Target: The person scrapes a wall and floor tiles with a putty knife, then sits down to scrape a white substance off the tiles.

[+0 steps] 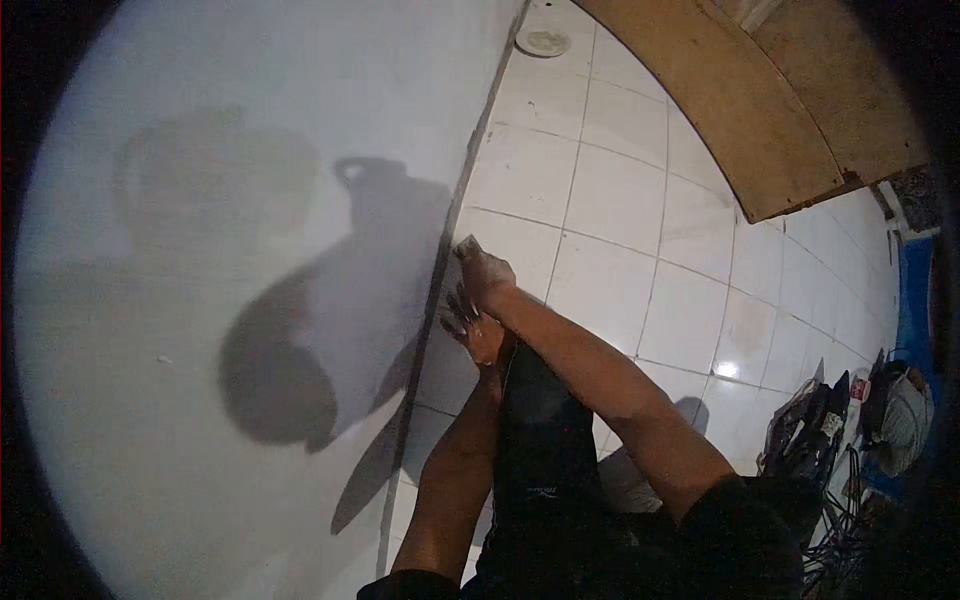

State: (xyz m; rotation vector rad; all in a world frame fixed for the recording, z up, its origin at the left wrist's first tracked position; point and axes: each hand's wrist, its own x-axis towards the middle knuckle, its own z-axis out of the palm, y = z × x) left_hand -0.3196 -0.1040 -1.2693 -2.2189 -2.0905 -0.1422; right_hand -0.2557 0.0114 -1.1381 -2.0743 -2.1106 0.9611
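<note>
My right hand (487, 277) is closed around a small flat greyish piece (467, 246), whose end sticks out beside the foot of the white wall (200, 300). Just below it, my left hand (478, 332) has its fingers spread, with dark smears on them, near the dark joint between wall and floor. Nothing shows in the left hand. Its wrist lies close to my dark-clothed knee (540, 400). The underside of the right hand is hidden.
White floor tiles (610, 290) spread right of the wall. A round pale dish (543, 40) lies at the top. A wooden board (760, 110) juts in at upper right. Bags and cables (830, 430) lie at lower right.
</note>
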